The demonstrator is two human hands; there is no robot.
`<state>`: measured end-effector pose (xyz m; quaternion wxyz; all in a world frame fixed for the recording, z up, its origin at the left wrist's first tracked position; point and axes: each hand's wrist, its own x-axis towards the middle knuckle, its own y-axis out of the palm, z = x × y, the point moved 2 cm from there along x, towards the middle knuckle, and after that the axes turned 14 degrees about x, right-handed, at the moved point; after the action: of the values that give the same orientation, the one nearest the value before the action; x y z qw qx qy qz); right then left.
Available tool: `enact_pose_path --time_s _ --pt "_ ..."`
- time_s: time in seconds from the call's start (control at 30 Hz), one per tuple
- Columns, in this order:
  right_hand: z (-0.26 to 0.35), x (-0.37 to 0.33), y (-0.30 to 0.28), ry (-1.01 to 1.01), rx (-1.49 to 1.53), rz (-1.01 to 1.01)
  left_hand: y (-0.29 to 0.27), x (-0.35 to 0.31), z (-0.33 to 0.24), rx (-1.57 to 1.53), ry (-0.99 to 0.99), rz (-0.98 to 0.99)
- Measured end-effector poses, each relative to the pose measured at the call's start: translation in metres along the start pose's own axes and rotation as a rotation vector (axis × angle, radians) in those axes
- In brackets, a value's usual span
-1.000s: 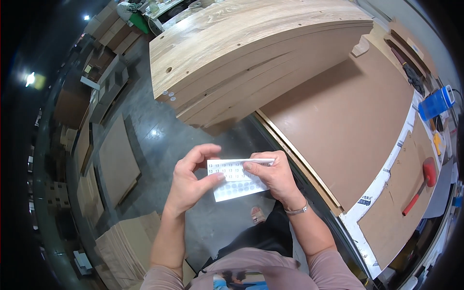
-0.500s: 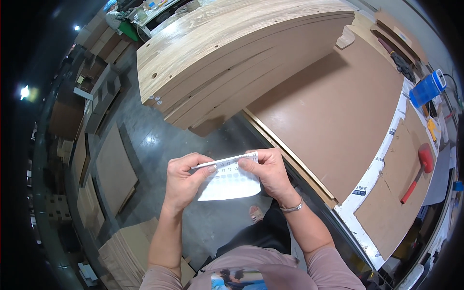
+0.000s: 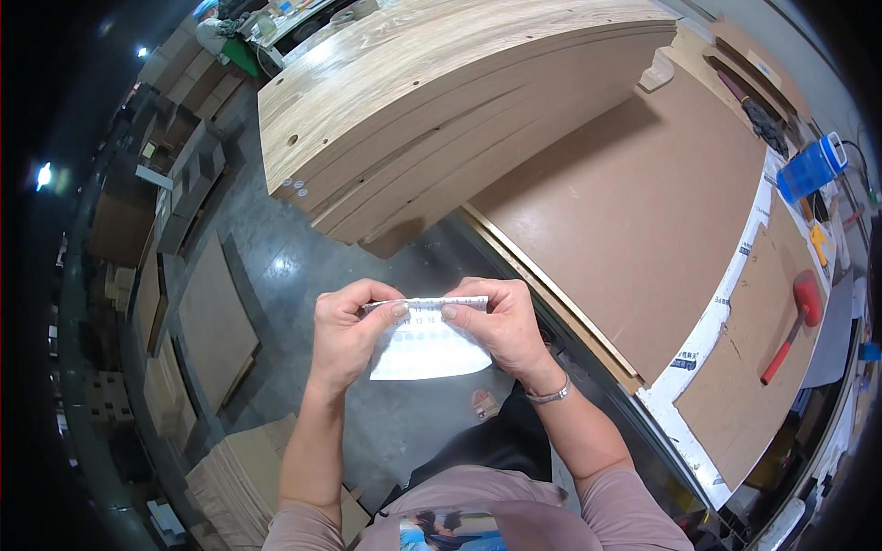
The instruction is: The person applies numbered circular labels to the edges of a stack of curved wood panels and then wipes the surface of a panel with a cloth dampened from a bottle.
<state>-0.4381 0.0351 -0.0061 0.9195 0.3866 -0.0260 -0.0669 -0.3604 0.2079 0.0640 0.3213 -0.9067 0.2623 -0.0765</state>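
Observation:
A white sheet of round printed stickers [image 3: 430, 354] hangs between my two hands, its upper edge folded over. My left hand [image 3: 347, 332] pinches the left end of that fold between thumb and fingers. At the right end my right hand [image 3: 503, 326] grips the fold in the same way, thumb toward me. Ahead of the sheet stands a stack of wood-grain boards [image 3: 441, 69] with drilled holes in the top one. A few small round stickers [image 3: 294, 187] sit on the stack's near left corner.
A brown board-topped bench [image 3: 588, 239] runs along my right, with a red mallet [image 3: 806, 298] and a blue jug [image 3: 810, 169] on it. Flat panels [image 3: 218, 321] lie on the floor at left. Another person [image 3: 216, 35] is at the far left.
The sheet's folded upper edge has levelled out; its right end has dropped slightly. Both hands keep hold of it, and the view has shifted very little.

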Motion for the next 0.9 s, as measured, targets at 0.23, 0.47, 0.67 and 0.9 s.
enact_pose_path --time_s 0.23,0.47,0.67,0.9 --pt "-0.012 0.002 -0.008 -0.043 0.034 -0.092 -0.009 0.003 -0.014 0.353 0.3 -0.373" --pt "-0.002 0.007 0.0 -0.208 -0.184 -0.064 -0.013 0.008 -0.025 0.709 0.46 -0.318" --pt "-0.003 0.014 0.0 -0.296 -0.364 -0.001 -0.011 0.017 -0.02 0.767 0.49 -0.273" --pt "-0.014 0.022 0.005 -0.218 -0.238 -0.125 -0.007 0.021 -0.005 0.782 0.503 -0.371"
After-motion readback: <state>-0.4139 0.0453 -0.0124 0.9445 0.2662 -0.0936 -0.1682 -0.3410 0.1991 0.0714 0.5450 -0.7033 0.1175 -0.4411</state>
